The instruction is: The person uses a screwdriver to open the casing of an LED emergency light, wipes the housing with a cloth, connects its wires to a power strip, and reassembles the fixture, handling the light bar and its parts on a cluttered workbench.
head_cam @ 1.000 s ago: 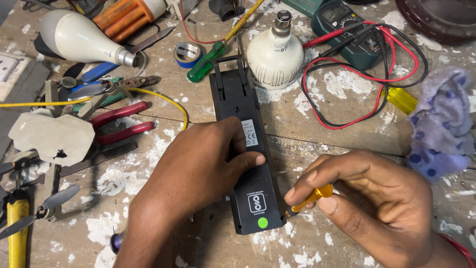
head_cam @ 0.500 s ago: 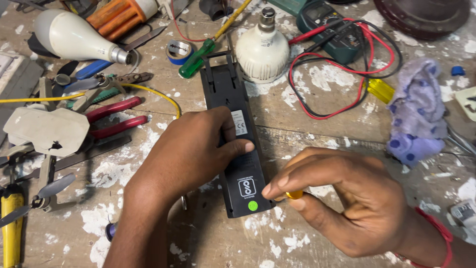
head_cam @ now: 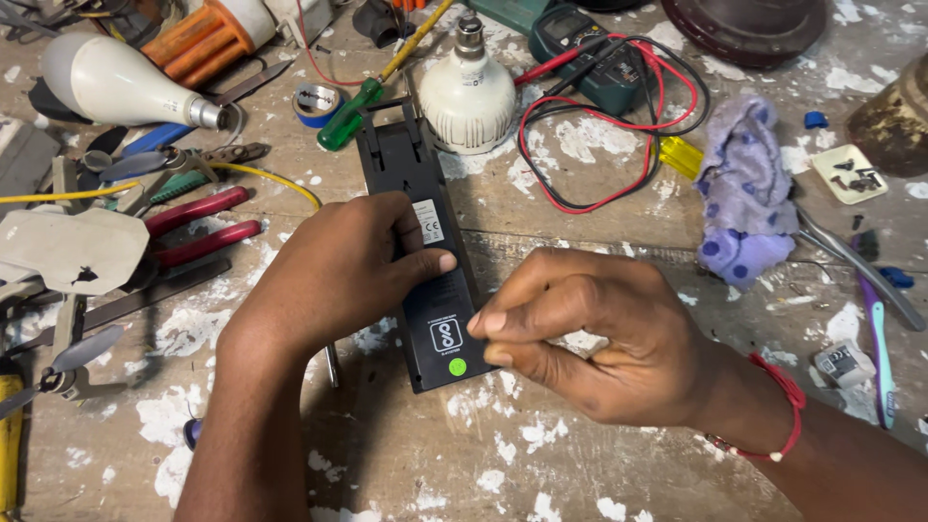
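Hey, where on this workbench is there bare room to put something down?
Bare wood lies along the near edge of the bench, below the black device and between the two forearms. A smaller patch sits between the right hand and the purple cloth. The far side and left are crowded: bulbs, multimeter with leads, pliers, screwdrivers.

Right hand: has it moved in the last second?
Yes. The right hand has crept left toward the black device; its fingertips now meet the device's right edge, just above the green dot.
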`<state>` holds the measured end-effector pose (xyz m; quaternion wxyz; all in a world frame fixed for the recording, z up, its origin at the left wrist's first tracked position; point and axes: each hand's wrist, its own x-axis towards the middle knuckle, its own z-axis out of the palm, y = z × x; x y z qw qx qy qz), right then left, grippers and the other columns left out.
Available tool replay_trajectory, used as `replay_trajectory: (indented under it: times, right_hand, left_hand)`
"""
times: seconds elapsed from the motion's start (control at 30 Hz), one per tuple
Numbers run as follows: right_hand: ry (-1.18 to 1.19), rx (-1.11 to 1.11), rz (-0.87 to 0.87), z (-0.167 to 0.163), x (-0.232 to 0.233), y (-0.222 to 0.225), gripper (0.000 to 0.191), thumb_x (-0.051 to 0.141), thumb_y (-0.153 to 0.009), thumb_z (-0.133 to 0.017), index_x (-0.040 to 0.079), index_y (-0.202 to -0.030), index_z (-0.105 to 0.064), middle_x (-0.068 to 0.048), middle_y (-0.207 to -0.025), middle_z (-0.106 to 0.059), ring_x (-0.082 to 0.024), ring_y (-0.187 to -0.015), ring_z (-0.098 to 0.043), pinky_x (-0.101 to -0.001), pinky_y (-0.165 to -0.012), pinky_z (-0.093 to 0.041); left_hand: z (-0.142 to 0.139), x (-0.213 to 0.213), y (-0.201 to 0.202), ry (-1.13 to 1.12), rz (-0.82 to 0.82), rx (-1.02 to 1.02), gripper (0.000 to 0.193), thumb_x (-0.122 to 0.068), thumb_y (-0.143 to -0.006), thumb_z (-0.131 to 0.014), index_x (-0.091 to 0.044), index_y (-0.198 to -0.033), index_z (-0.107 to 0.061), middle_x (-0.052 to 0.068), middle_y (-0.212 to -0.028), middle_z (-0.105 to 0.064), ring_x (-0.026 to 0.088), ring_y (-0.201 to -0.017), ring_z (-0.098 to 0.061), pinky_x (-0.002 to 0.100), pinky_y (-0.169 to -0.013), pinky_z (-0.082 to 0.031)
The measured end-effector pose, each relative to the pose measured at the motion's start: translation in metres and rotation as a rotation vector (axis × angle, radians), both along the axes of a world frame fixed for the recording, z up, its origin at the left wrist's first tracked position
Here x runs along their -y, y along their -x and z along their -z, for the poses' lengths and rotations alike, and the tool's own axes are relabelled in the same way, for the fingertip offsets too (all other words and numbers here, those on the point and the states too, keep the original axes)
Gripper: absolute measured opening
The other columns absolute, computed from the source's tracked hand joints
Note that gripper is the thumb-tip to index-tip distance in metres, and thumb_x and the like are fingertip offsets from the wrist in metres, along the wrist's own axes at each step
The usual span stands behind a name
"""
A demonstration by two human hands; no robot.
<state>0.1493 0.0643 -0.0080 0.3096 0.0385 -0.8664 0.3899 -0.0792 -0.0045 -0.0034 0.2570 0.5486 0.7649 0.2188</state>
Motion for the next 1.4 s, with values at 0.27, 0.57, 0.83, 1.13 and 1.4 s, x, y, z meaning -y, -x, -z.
replay_trajectory:
  times: [0.27,0.57,0.83,1.13,1.4]
  right_hand:
    - [0.079,0.016,0.013,0.004,-0.003,-0.006,0.023,-0.006,-0.096,-0.066,0.006,-0.113,-0.056,-0.018,-0.116,-0.073,-0.017,-0.091,-0.077,-0.0307,-0.077,-0.064]
    - [0.080,0.017,0.015,0.011,-0.009,-0.008,0.029,-0.005,-0.095,-0.072,0.006,-0.116,-0.056,-0.017,-0.109,-0.076,-0.019,-0.095,-0.080,-0.0286,-0.077,-0.067]
    - [0.122,-0.007,0.041,0.013,-0.003,-0.002,0.034,-0.004,-0.090,-0.077,0.006,-0.112,-0.054,-0.014,-0.098,-0.070,-0.020,-0.092,-0.076,-0.0312,-0.079,-0.066]
    - [0.054,0.005,0.054,0.025,-0.003,-0.006,0.035,-0.006,-0.094,-0.070,0.006,-0.119,-0.050,-0.019,-0.115,-0.073,-0.024,-0.107,-0.079,-0.0327,-0.085,-0.065]
    - [0.189,-0.012,0.007,0.024,-0.002,0.001,0.037,-0.008,-0.090,-0.074,0.006,-0.115,-0.052,-0.017,-0.103,-0.068,-0.024,-0.104,-0.077,-0.0357,-0.088,-0.066]
  left_hand:
    - [-0.002,0.000,-0.002,0.032,-0.009,-0.013,0.040,-0.041,-0.080,-0.083,-0.004,-0.083,-0.069,0.014,-0.070,-0.072,0.029,-0.064,-0.070,0.042,-0.061,-0.051]
    - [-0.002,0.000,0.000,0.018,-0.005,0.001,0.034,-0.037,-0.077,-0.080,-0.005,-0.083,-0.070,0.013,-0.072,-0.072,0.029,-0.066,-0.070,0.042,-0.063,-0.052]
    - [-0.001,0.001,0.001,0.000,0.013,0.000,0.033,-0.037,-0.078,-0.079,-0.006,-0.084,-0.069,0.013,-0.075,-0.073,0.031,-0.070,-0.071,0.043,-0.065,-0.053]
    - [0.001,0.004,0.004,-0.042,0.019,-0.001,0.034,-0.036,-0.078,-0.080,-0.004,-0.084,-0.069,0.015,-0.075,-0.072,0.032,-0.072,-0.071,0.044,-0.066,-0.053]
    - [0.000,0.005,0.006,-0.035,0.013,-0.020,0.034,-0.038,-0.078,-0.080,-0.006,-0.085,-0.070,0.013,-0.078,-0.073,0.031,-0.075,-0.071,0.045,-0.068,-0.053]
